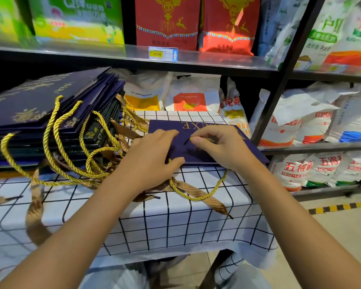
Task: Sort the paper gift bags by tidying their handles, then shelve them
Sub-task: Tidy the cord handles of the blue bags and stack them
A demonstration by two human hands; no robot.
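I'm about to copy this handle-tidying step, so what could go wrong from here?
1. The right hand pinches the gold cord end at the flat navy bag; a hard pull might tear the paper.
2. The loose cord loop hangs near the table edge and could snag.
3. The bag stack leans, with cords tangled below; tugging one may drag bags off.

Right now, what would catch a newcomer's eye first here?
Probably the two hands at the centre: the left hand presses a flat navy bag onto the checked cloth while the right hand pinches its gold cord. Left of them, a stack of navy bags spills gold rope handles toward the table edge.
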